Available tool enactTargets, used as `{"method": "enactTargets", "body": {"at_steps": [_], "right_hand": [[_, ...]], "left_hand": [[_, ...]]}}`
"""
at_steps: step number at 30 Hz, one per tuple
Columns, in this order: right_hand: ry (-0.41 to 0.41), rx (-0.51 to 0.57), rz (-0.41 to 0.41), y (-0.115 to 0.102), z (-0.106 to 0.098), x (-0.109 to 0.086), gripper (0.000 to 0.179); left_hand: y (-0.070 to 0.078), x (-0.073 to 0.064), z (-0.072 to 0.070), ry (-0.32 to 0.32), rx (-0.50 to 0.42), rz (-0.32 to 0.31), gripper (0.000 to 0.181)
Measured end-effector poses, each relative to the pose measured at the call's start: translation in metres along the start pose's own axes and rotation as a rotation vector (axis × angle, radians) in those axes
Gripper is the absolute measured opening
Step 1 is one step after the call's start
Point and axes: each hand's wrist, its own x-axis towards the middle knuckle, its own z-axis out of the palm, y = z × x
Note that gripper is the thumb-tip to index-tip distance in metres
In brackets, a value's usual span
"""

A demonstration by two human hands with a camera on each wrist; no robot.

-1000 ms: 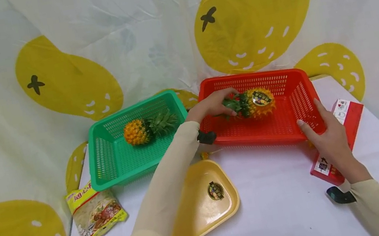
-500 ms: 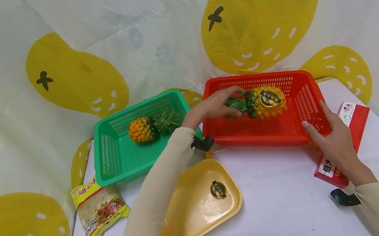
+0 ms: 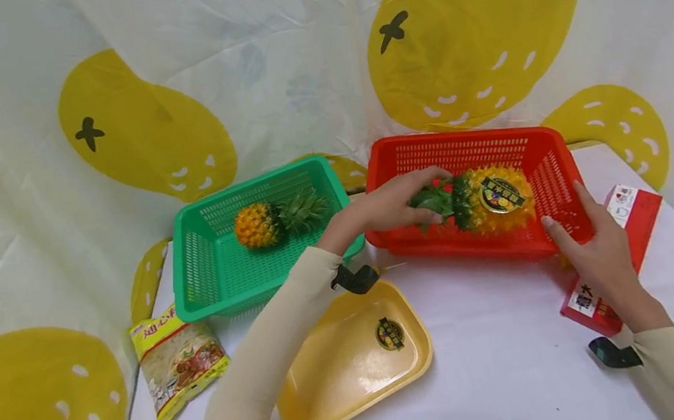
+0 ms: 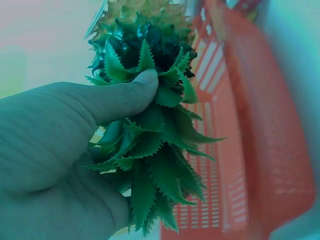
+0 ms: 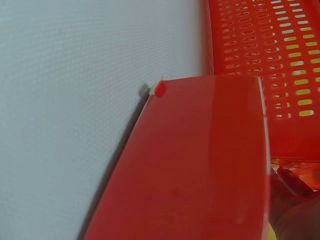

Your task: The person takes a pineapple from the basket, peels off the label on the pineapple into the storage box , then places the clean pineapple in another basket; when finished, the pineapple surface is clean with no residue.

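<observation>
At the red slotted-plastic basket (image 3: 549, 176): slippage

Inside or just above, a spiky orange pineapple (image 3: 481, 202) could be slipping: my right hand (image 3: 602, 256) is touching the basket, grip unclear; my left hand (image 3: 401, 201) is pinching only serrated green leaves (image 4: 162, 150).

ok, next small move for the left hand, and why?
Probably raise the pineapple slightly before any sideways shift: the left hand grips it by the leaves, the fruit overlaps the red basket, and rim clearance is hard to judge. The right hand holds the basket's right end, which should steady it.
</observation>
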Motion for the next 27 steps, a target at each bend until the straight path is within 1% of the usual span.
{"method": "enactTargets", "body": {"at_steps": [4,7,10,12,17,21,27], "right_hand": [[-0.007,0.010,-0.001,-0.003,0.000,0.001,0.089],[0.004,0.001,-0.005,-0.003,-0.002,0.000,0.090],[0.003,-0.008,-0.003,-0.004,-0.004,-0.001,0.090],[-0.004,-0.013,0.002,-0.004,-0.006,-0.001,0.090],[-0.005,-0.019,0.005,-0.003,-0.006,-0.003,0.091],[0.000,-0.015,-0.010,-0.004,-0.006,-0.002,0.091],[0.006,-0.011,-0.025,-0.004,-0.006,-0.003,0.092]], "left_hand": [[0.003,-0.015,0.009,0.033,-0.015,0.036,0.065],[0.006,-0.024,0.017,0.060,-0.057,0.062,0.064],[0.010,-0.031,0.027,0.065,-0.085,0.076,0.062],[0.012,-0.035,0.034,0.057,-0.099,0.085,0.062],[0.018,-0.041,0.046,0.021,-0.091,0.111,0.061],[0.022,-0.045,0.053,-0.012,-0.110,0.109,0.061],[0.020,-0.047,0.065,-0.046,-0.081,0.095,0.061]]}}
